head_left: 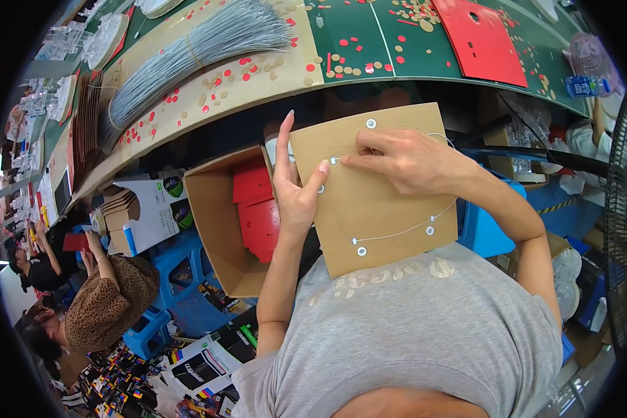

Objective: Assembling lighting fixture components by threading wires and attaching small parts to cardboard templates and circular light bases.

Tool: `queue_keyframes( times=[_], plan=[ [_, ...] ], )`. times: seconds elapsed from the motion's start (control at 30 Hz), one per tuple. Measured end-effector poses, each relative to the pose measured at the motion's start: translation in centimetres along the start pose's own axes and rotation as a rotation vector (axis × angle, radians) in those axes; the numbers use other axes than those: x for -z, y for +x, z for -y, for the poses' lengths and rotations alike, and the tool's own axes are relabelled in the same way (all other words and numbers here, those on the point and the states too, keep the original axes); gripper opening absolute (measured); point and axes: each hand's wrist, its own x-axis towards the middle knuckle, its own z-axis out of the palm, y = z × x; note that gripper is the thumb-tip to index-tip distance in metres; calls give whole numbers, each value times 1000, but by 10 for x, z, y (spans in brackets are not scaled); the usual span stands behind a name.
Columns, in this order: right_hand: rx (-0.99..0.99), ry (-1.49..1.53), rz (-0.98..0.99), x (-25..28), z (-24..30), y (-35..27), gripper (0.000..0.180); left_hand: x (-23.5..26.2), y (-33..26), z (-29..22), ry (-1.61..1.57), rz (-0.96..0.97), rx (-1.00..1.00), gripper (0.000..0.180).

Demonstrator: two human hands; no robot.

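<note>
I hold a brown cardboard panel (390, 209) against my chest, its face dotted with small white round fasteners. A thin clear cord (404, 230) runs across its lower part between two fasteners. My left hand (294, 184) grips the panel's left edge, thumb on its face and index finger pointing up. My right hand (404, 159) rests on the panel's upper middle, its fingertips pinching a small white fastener (334, 160) next to my left thumb.
An open cardboard box (219, 223) with red cut panels (258, 212) stands to the left below. The table above holds a bundle of grey cords (188, 59), a red sheet (484, 38) and scattered punched discs. People sit at the far left near blue stools (177, 261).
</note>
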Motion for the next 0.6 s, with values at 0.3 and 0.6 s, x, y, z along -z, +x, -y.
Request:
queue_keyframes(
  times=[0.3, 0.6],
  plan=[
    [-26, 51, 151, 9, -1, 11, 50, 3, 0, 4, 38, 43, -38, 83],
    [170, -111, -240, -12, -15, 2, 27, 8, 2, 12, 134, 54, -96, 78]
  ],
)
